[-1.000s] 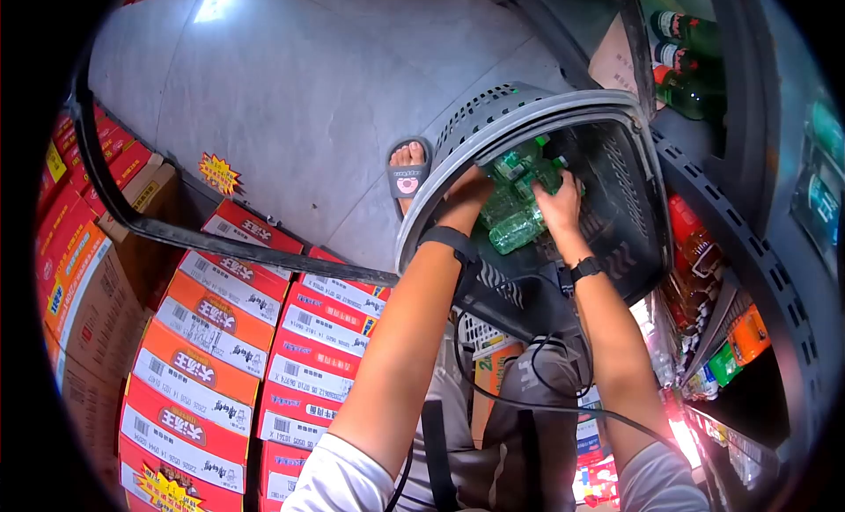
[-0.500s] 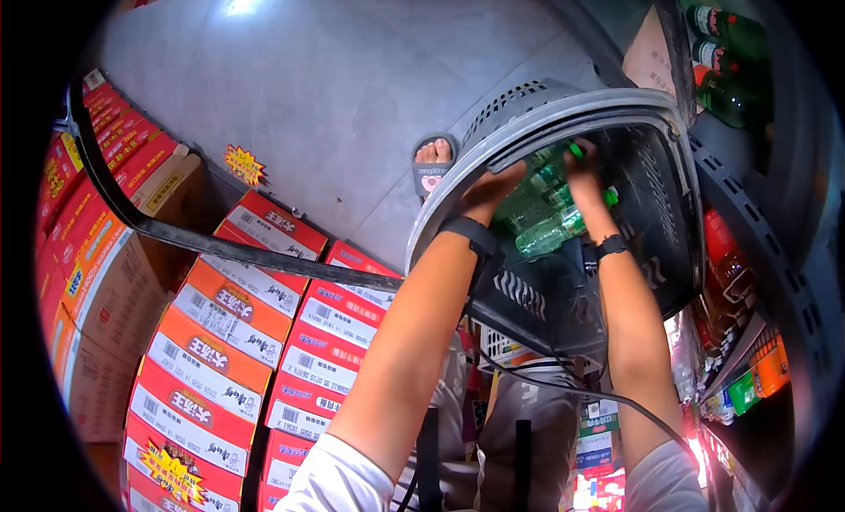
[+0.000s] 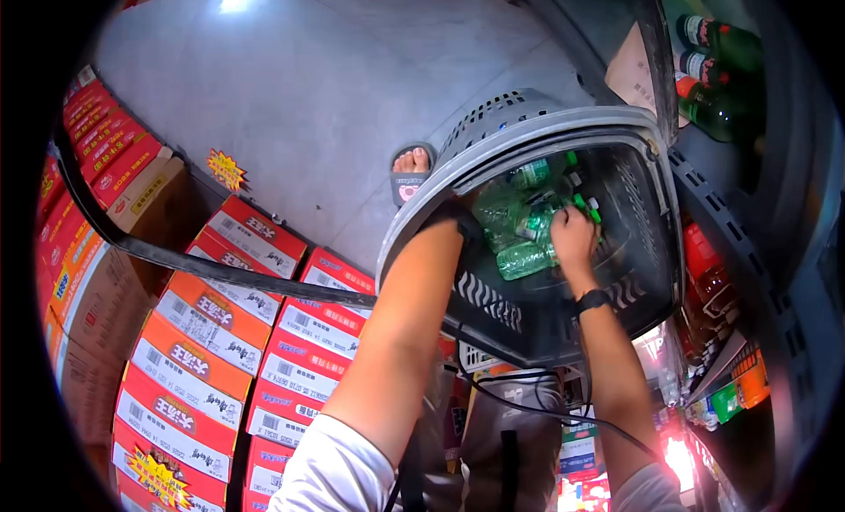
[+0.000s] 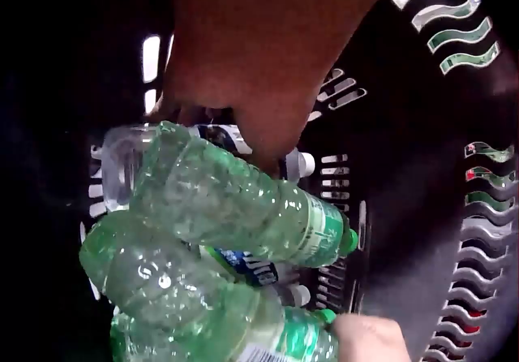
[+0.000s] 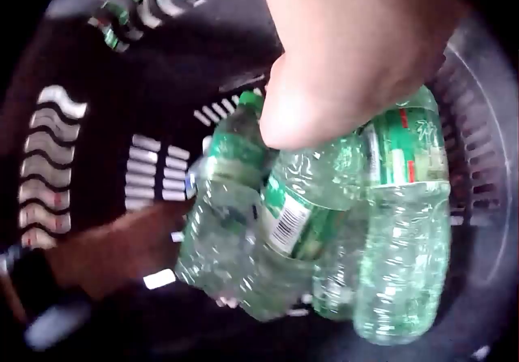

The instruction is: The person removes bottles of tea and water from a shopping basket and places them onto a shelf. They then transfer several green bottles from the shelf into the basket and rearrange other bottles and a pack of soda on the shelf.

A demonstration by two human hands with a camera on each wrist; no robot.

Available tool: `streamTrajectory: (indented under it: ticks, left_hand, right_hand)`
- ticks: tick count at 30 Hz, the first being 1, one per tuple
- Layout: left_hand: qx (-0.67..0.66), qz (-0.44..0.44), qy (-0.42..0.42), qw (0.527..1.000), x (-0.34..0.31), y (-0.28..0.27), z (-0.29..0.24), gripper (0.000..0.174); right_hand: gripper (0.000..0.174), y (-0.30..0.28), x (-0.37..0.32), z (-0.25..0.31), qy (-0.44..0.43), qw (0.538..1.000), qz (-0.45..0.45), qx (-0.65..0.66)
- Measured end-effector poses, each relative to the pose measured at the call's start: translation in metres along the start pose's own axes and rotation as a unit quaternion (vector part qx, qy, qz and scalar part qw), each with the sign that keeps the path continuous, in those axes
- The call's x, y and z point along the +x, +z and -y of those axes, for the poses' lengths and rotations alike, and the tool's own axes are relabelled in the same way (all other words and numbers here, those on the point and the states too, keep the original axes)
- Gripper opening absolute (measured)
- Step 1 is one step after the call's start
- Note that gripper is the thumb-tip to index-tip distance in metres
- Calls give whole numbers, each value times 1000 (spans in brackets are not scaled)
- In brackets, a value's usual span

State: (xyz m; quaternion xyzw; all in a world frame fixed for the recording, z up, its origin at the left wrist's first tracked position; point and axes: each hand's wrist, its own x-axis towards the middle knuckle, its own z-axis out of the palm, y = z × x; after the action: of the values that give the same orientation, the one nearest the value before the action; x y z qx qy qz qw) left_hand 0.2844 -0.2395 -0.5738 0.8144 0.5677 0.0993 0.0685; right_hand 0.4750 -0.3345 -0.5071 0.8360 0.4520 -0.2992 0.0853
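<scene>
A cluster of green bottles (image 3: 519, 226) is seen lying on their sides inside the dark slotted basket (image 3: 528, 129). The basket is tilted open toward the viewer above the grey floor (image 3: 290, 98), to the right of the stacked red and orange cartons (image 3: 211, 336) and just beside a sandalled foot (image 3: 407, 173). The bottles are bundled against the basket's bottom, with a clear bottle (image 4: 113, 167) lodged behind them. The gathering can therefore be judged well advanced: several bottles are already drawn together into one bunch, while none has been brought over the rim, so whatever is to be done with the bunch is still left. The right hand (image 3: 572, 235) is closed over the capped ends of the bundle, and in the right wrist view the necks are covered by it. The left hand (image 4: 243, 78) is laid against the uppermost bottle from behind. Whether its fingers are curled round that bottle cannot be told, since they are hidden by it, and in the head view the hand is concealed under the basket rim. Compared with half a second ago, the left hand, then visible at the rim on top of the bottles, has been pushed deeper. The right hand has been drawn from the far end of the bunch toward the near side, and the basket has been shifted a little lower and leftward. The bottles have been kept inside throughout.
</scene>
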Motion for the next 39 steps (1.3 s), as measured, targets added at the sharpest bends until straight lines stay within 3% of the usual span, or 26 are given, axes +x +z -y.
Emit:
streamTrajectory:
  ticks: [1,4,7,8,11,13,14,17,19,23,25,27,31,34,37,39]
  left_hand:
    - [-14,20,-8,1000,-2,0,1,28]
    - [-42,52,-24,997,-6,1,5,30]
    - [-59,71,-34,995,-7,4,7,31]
    - [-66,77,-34,994,-8,7,6,32]
    - [-72,88,-40,993,-10,4,10,34]
    - [-82,95,-38,991,-11,4,10,36]
    - [-84,100,-36,991,-13,4,11,36]
    - [-88,103,-33,990,-17,5,12,39]
    - [-93,105,-33,989,-17,5,12,40]
    - [-100,105,-24,989,-15,7,15,44]
    - [-105,107,-18,988,-15,7,15,46]
    - [-110,109,-14,988,-15,7,14,48]
    - [-127,119,-23,984,-13,6,8,51]
    - [-145,131,-34,980,-8,0,4,54]
    - [-187,152,-90,966,-7,-7,-2,57]
    - [-233,165,-181,941,-7,-14,-8,59]
  right_hand:
    - [23,-1,-7,4,-27,998,-33,-43]
    - [21,-13,14,14,-40,999,-10,-26]
    - [24,31,59,-19,-109,990,-42,74]
    - [26,32,72,-22,-46,990,48,126]
    - [28,95,128,-60,58,990,105,79]
    - [35,176,159,-138,-202,968,144,-31]
    - [41,147,160,-127,-160,964,189,95]
    - [29,77,134,-67,-34,953,189,235]
    - [28,62,133,-67,-6,906,248,342]
    - [31,73,146,-80,40,879,314,356]
    - [38,93,153,-93,-65,926,271,254]
    - [41,62,152,-66,-95,938,315,109]
    - [48,40,140,-42,-43,935,347,55]
    - [52,115,130,-91,-57,981,167,79]
    - [56,44,100,-48,-42,973,156,162]
    - [52,14,83,-25,-6,971,138,194]
